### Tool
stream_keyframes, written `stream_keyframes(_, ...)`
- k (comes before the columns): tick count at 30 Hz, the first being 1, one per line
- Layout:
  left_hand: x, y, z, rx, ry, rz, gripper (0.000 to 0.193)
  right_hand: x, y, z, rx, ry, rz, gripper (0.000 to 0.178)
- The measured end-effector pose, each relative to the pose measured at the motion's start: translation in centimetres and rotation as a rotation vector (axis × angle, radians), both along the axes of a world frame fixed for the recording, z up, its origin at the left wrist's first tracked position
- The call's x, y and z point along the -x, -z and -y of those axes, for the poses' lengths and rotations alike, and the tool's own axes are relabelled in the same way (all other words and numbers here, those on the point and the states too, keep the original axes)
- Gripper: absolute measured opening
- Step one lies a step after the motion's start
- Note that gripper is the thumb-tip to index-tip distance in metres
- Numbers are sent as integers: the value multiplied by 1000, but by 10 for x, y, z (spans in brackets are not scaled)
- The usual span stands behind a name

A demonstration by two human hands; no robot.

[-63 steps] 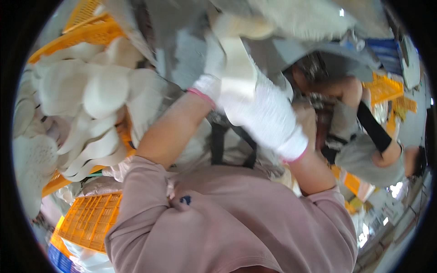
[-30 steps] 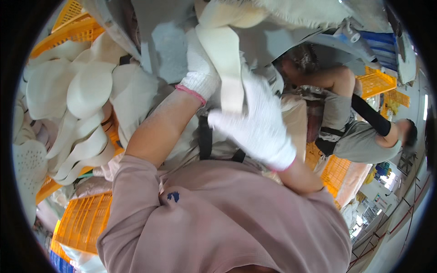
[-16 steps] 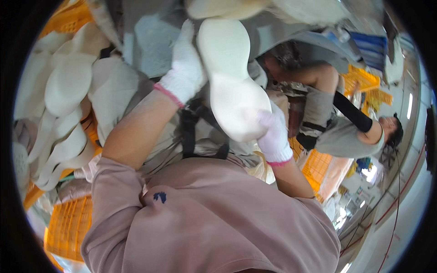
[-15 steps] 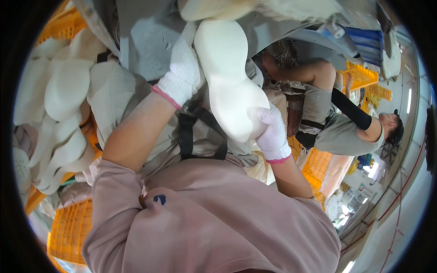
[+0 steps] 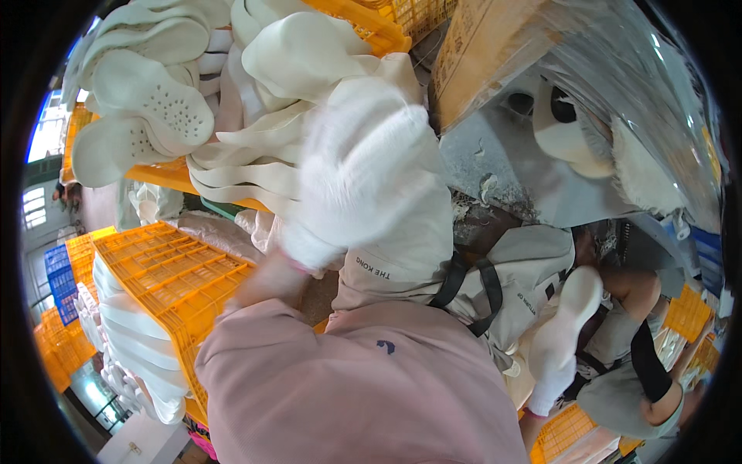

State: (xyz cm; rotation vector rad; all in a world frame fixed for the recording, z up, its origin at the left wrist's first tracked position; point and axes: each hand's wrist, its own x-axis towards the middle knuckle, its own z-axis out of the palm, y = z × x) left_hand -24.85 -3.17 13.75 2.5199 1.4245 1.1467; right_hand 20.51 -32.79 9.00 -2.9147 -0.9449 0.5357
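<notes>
My left hand [image 5: 359,166], in a white knitted glove, is over a pile of white shoe soles [image 5: 305,54] at the upper left. Motion smears its fingers, so I cannot tell whether they grip a sole. Low on the right, my gloved right hand [image 5: 550,380] is closed around the lower end of a single white shoe sole [image 5: 578,298], which points up and away from me. Perforated white soles [image 5: 158,100] lie at the left of the pile.
An orange crate [image 5: 174,274] stands left of me, near stacked white soles [image 5: 131,325]. Ahead are a cardboard box [image 5: 475,58], a grey metal surface [image 5: 556,185] and a fuzzy pale wheel [image 5: 649,166] beneath clear plastic sheeting. Another person [image 5: 630,394] sits at the right.
The view has swung left toward the pile. My left hand has let go of the sole both hands held and moved left to the pile. My right hand keeps the sole, now lower right.
</notes>
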Motion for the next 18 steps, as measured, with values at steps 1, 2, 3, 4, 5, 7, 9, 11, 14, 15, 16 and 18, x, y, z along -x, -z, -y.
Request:
stream_keyframes(1,19,-7,-16,-78,-72,-226,54,-3,3,8,534,-176,265,50)
stream_keyframes(2,37,-12,-31,-161,36,-409,57,-3,6,11,442,-248,138,50)
stream_keyframes(3,49,-10,-49,-170,112,-555,59,-1,8,10,497,-246,50,49)
stream_keyframes(4,57,-6,-63,-178,187,-704,61,6,10,4,157,-426,73,49)
stream_keyframes(5,64,-3,-74,-208,241,-702,65,15,11,-7,-59,-514,72,49)
stream_keyframes(7,73,0,-89,-351,367,-635,72,45,8,-41,-381,-541,-105,55)
stream_keyframes(9,79,-10,-85,-178,302,-644,65,85,-1,-86,-441,-671,-114,56)
stream_keyframes(11,86,-30,-68,-21,216,-520,64,133,-15,-136,-578,-805,-296,59)
stream_keyframes(14,105,-70,-32,-95,93,-476,64,204,-41,-210,-821,-1076,-322,66)
stream_keyframes(15,111,-77,-18,-126,72,-454,65,225,-50,-232,-859,-1203,-249,70)
stream_keyframes(16,116,-81,-5,-102,22,-488,62,244,-58,-251,-978,-1170,-245,72)
stream_keyframes(18,127,-83,15,46,43,-292,60,272,-70,-284,-1171,-1248,-142,75)
